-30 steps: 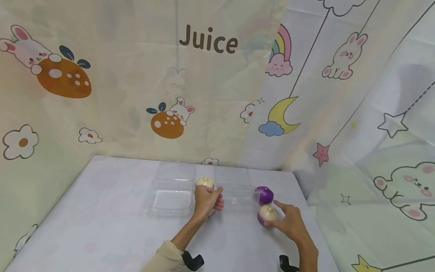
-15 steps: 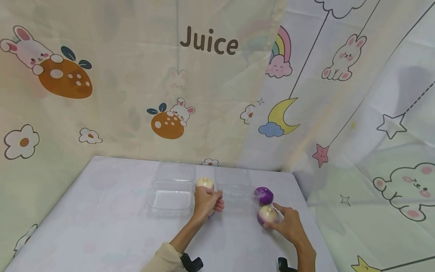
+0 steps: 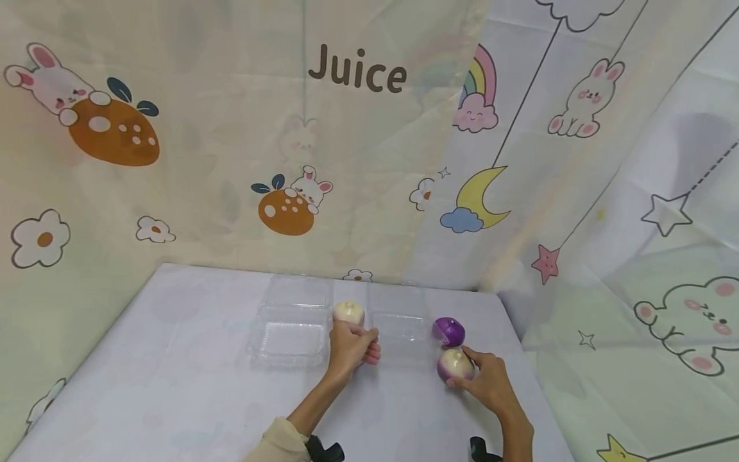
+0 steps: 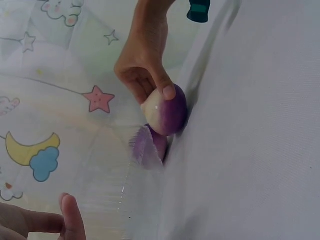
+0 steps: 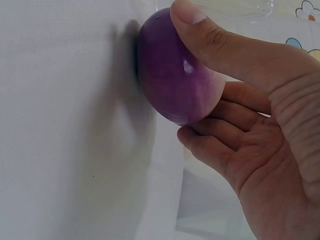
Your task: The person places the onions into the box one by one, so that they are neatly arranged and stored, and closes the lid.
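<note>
My right hand [image 3: 491, 382] grips a white-and-purple turnip [image 3: 455, 364] between thumb and fingers. In the right wrist view, the thumb and fingers wrap the purple turnip [image 5: 180, 70] from both sides. Just behind it sits another turnip [image 3: 449, 332], its purple side showing, partly seen through the plastic edge of the right clear container [image 3: 398, 324]. My left hand [image 3: 349, 350] is beside that container's left side, in front of a white-topped turnip [image 3: 349, 312]. Its thumb and a finger [image 4: 75, 220] show low in the left wrist view; whether they pinch anything is hidden.
A second clear plastic container [image 3: 291, 340], lid raised, stands on the white table [image 3: 190, 385] left of my left hand. Printed cloth [image 3: 358, 160] hangs behind the table and at its right. Black wrist mounts [image 3: 324, 449] show near the front edge.
The right container's right end has shifted slightly left. My right hand has drawn slightly lower and now closes more firmly round the front turnip. My left hand stays nearly in place.
</note>
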Demonstrator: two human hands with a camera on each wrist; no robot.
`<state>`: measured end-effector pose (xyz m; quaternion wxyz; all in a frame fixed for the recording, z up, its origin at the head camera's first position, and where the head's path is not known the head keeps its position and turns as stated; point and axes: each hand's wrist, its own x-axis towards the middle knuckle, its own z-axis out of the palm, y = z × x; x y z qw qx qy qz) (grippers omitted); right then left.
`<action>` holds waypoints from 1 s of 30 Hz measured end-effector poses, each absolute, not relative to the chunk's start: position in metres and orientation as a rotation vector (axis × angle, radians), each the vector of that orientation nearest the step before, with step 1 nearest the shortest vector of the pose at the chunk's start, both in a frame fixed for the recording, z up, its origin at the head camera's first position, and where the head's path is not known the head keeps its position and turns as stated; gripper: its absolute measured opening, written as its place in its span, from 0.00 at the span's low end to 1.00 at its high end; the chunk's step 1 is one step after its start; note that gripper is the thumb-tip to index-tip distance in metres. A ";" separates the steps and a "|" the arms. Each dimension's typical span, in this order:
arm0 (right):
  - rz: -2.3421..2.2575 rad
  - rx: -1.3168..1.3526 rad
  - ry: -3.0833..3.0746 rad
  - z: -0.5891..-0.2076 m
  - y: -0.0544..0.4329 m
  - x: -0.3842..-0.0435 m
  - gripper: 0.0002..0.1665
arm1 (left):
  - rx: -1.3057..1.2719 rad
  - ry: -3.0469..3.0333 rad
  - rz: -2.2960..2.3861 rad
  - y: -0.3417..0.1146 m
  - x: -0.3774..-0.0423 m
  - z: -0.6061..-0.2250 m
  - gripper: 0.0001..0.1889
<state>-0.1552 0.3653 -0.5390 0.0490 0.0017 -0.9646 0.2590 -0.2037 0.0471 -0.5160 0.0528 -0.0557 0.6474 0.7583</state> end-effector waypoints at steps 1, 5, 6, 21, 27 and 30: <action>0.791 -0.003 -2.938 -0.539 0.366 -0.155 0.54 | -0.163 1.968 2.305 0.047 -0.203 -0.516 0.10; 0.798 0.008 -2.921 -0.540 0.366 -0.153 0.53 | -0.126 1.981 2.294 0.046 -0.199 -0.516 0.10; 0.802 0.020 -2.912 -0.540 0.366 -0.153 0.52 | -0.123 1.984 2.291 0.046 -0.199 -0.517 0.10; 0.930 0.066 -2.847 -0.543 0.368 -0.152 0.50 | -0.076 2.057 2.222 0.043 -0.192 -0.524 0.09; 0.894 0.049 -2.863 -0.543 0.369 -0.150 0.50 | -0.055 2.093 2.199 0.041 -0.187 -0.528 0.08; 0.907 0.036 -2.868 -0.543 0.369 -0.150 0.50 | -0.058 2.116 2.187 0.042 -0.185 -0.528 0.07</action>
